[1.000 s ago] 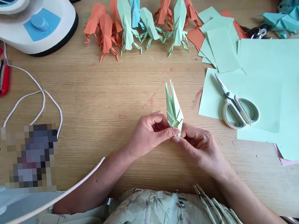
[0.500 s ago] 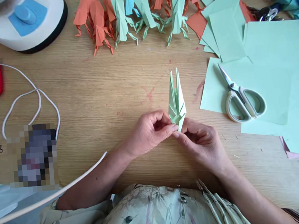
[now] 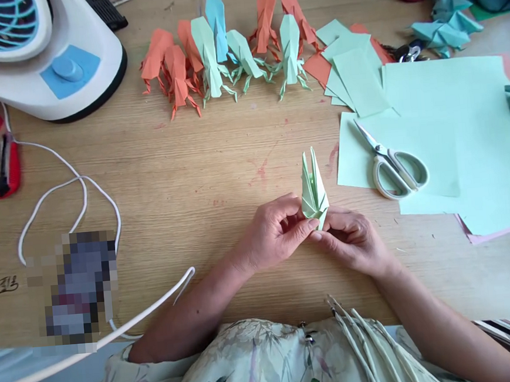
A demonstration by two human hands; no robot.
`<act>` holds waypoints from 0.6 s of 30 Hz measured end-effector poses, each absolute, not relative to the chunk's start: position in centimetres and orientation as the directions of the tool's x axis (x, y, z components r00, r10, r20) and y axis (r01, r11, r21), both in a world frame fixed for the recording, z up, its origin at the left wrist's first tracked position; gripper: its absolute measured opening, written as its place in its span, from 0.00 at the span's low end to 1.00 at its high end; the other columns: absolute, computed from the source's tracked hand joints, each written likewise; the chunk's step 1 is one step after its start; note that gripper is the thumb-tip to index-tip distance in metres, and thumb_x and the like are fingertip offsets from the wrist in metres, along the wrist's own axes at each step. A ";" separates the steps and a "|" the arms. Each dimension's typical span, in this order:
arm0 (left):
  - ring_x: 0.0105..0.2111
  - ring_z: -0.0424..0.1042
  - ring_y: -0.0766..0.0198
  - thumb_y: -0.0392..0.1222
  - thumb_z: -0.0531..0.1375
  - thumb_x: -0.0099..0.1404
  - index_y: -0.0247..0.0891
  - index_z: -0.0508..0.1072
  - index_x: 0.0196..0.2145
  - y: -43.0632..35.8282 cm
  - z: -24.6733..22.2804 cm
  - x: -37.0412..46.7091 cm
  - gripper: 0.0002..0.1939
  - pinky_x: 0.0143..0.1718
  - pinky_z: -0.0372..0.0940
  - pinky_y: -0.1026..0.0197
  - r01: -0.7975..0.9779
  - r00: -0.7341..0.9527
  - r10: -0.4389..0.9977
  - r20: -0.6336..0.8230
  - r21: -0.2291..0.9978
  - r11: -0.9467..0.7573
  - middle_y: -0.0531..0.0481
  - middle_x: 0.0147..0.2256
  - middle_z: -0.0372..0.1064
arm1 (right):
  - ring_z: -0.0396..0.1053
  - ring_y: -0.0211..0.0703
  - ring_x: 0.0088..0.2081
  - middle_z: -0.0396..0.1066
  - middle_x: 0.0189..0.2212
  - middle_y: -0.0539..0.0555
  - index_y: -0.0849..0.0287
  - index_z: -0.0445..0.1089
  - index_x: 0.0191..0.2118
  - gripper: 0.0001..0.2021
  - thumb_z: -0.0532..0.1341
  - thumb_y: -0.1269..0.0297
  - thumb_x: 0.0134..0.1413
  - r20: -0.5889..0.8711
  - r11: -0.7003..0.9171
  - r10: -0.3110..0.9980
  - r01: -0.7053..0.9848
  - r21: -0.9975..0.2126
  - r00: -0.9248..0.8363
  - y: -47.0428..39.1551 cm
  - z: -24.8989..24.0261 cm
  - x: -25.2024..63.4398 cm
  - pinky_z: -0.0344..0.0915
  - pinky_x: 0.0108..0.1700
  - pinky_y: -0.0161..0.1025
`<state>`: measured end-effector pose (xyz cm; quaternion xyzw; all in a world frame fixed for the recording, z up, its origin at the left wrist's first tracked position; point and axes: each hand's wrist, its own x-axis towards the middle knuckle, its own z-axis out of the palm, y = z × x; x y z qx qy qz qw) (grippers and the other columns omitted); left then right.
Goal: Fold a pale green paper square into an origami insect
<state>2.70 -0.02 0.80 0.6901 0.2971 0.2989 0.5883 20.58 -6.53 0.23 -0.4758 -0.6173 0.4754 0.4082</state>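
A pale green origami piece (image 3: 314,192) stands upright between my hands, its two narrow points facing away from me. My left hand (image 3: 284,227) pinches its lower left side between thumb and fingers. On the lower right, my right hand (image 3: 351,239) grips the base, thumb in front and fingers curled behind. Both thumbs nearly meet at the bottom tip; the fingers behind the paper are partly hidden. To the right, white-handled scissors (image 3: 397,168) lie partly spread on pale green sheets (image 3: 481,149).
Folded paper figures in orange (image 3: 179,79), green (image 3: 211,56) and blue (image 3: 217,26) stand at the back. Smaller green squares (image 3: 361,85) lie beside them. At left are a white fan (image 3: 91,80), a white cable (image 3: 85,195), a red cutter (image 3: 11,169) and a blurred-out dark object (image 3: 83,287).
The camera view has shifted, showing more of the table's far side. Both hands keep hold of the origami piece, which appears slightly farther right and lower in view.
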 end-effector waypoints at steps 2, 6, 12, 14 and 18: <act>0.30 0.65 0.68 0.40 0.59 0.68 0.36 0.70 0.31 -0.1 0.8 2.5 0.08 0.30 0.60 0.65 0.066 0.662 0.740 0.118 0.974 -0.215 0.51 0.30 0.66 | 0.61 0.36 0.27 0.63 0.25 0.48 0.58 0.66 0.26 0.12 0.64 0.65 0.60 0.107 0.157 0.967 0.211 -0.965 -0.234 -6.5 0.1 20.7 0.56 0.30 0.35; 0.31 0.67 0.66 0.39 0.58 0.68 0.36 0.70 0.27 -0.1 0.6 2.4 0.11 0.35 0.62 0.63 0.008 0.691 0.696 0.194 0.961 -0.276 0.50 0.30 0.67 | 0.62 0.37 0.28 0.64 0.26 0.49 0.58 0.69 0.27 0.11 0.64 0.62 0.60 0.136 0.209 0.951 0.253 -0.945 -0.278 -6.5 -0.1 20.6 0.58 0.31 0.36; 0.26 0.62 0.68 0.36 0.57 0.67 0.37 0.67 0.24 -0.3 0.2 2.9 0.13 0.30 0.59 0.65 -0.069 0.632 0.721 0.284 0.947 -0.313 0.53 0.25 0.62 | 0.59 0.37 0.27 0.62 0.25 0.48 0.59 0.66 0.25 0.15 0.64 0.58 0.61 0.123 0.194 0.954 0.252 -0.948 -0.272 -6.6 -0.1 20.3 0.57 0.31 0.36; 0.25 0.61 0.68 0.38 0.57 0.67 0.36 0.68 0.26 -0.3 0.3 2.6 0.11 0.29 0.58 0.64 -0.041 0.637 0.694 0.336 0.914 -0.405 0.53 0.26 0.62 | 0.59 0.36 0.27 0.62 0.25 0.48 0.59 0.66 0.25 0.16 0.63 0.57 0.61 0.128 0.198 0.953 0.242 -0.950 -0.276 -6.5 -0.1 20.2 0.57 0.31 0.36; 0.27 0.63 0.67 0.39 0.56 0.69 0.36 0.68 0.25 -0.1 0.8 2.0 0.14 0.30 0.59 0.64 -0.026 0.673 0.603 0.429 0.828 -0.561 0.52 0.25 0.63 | 0.58 0.36 0.27 0.61 0.24 0.48 0.60 0.65 0.24 0.18 0.63 0.54 0.60 0.120 0.189 0.949 0.221 -0.957 -0.293 -6.5 0.0 20.2 0.57 0.31 0.35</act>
